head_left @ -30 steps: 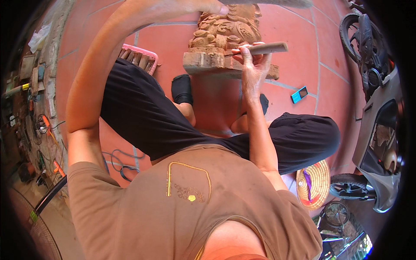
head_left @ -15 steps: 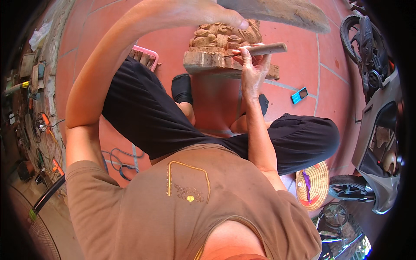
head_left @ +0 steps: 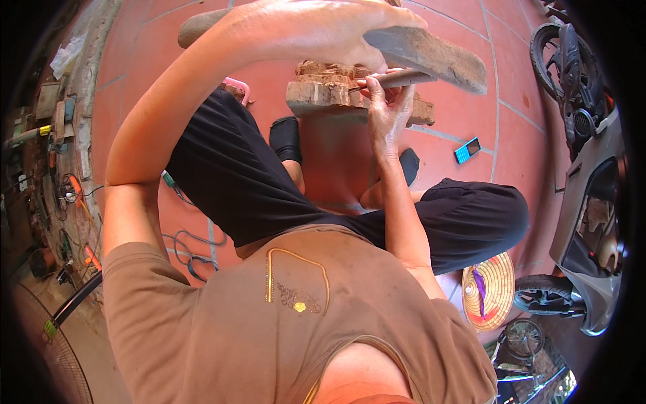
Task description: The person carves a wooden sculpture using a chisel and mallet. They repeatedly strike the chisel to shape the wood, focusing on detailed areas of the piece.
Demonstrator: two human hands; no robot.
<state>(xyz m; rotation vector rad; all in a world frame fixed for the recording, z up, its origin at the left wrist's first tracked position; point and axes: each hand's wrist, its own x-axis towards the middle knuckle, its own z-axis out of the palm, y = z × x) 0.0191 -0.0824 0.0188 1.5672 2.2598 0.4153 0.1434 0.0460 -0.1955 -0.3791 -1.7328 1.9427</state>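
left hand (head_left: 323, 30) fingers grip wooden mallet (head_left: 431, 57); right hand (head_left: 387, 111) fingers hold chisel (head_left: 397, 79) on carved wood block (head_left: 330, 94).

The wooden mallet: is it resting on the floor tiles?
No, the left hand holds the wooden mallet raised above the carved wooden block.
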